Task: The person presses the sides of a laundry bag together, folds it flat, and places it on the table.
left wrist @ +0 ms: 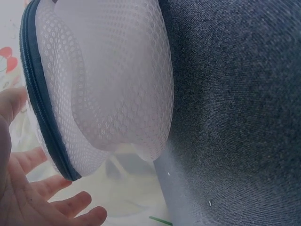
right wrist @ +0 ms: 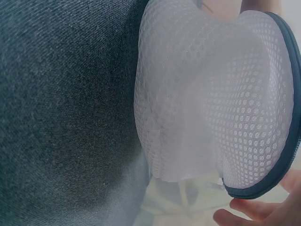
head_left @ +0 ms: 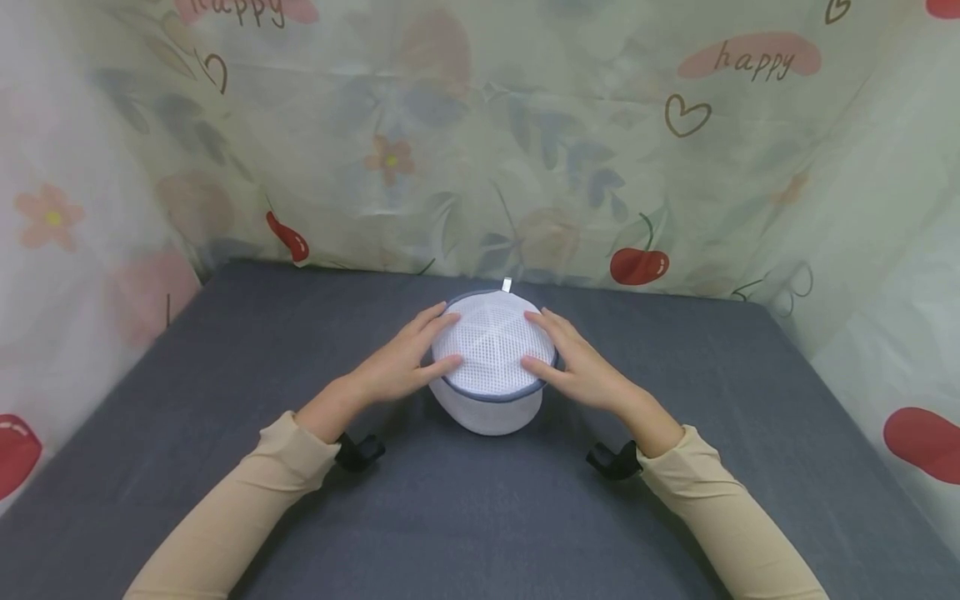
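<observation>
A round white mesh laundry bag (head_left: 495, 342) stands upright on the table, with a dark blue zipper band around its top edge and a small white tab (head_left: 507, 285) at the back. My left hand (head_left: 408, 354) rests on the left side of its top, thumb and fingers spread apart. Mirroring it, my right hand (head_left: 577, 354) touches the right side of the lid with its fingers spread. In the left wrist view the zipper band (left wrist: 44, 103) passes close by the extended fingers. The mesh wall (right wrist: 188, 94) looks dented in the right wrist view.
A dark grey cloth (head_left: 480, 517) covers the table. Behind it and at both sides hangs a pale curtain (head_left: 337, 167) printed with cherries, flowers and hearts. Black straps with camera mounts (head_left: 615, 461) sit on both wrists, below beige sleeves (head_left: 720, 492).
</observation>
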`<state>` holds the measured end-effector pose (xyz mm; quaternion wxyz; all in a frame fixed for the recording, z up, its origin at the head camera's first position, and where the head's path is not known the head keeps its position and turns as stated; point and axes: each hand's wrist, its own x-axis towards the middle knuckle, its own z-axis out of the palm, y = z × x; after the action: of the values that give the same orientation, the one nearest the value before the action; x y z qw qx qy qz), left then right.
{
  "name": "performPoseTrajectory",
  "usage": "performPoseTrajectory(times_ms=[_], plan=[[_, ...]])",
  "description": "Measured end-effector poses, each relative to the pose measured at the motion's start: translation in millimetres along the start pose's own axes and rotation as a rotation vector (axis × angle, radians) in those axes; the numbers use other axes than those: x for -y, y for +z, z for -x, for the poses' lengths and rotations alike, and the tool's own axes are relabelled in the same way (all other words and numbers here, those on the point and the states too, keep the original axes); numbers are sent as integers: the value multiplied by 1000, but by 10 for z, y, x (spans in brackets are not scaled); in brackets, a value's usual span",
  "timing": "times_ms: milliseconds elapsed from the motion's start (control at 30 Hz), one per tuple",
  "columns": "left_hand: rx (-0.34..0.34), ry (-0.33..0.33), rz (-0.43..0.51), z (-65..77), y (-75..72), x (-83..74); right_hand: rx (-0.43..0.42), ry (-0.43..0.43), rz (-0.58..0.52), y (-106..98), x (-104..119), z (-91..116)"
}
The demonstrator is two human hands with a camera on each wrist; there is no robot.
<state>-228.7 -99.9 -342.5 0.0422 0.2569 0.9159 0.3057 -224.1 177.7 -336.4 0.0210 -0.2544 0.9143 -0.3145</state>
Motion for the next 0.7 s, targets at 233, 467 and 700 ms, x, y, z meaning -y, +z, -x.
performPoseTrajectory(times_ms=[233,467,700], plan=[[-7,17,-49,-19,26,0,-24,-41,41,-5,60,-8],[-13,30,-74,-23,31,-26,-32,-141,92,11,69,-20],[-32,68,-84,-28,37,-66,-14,-179,134,39,72,-12]])
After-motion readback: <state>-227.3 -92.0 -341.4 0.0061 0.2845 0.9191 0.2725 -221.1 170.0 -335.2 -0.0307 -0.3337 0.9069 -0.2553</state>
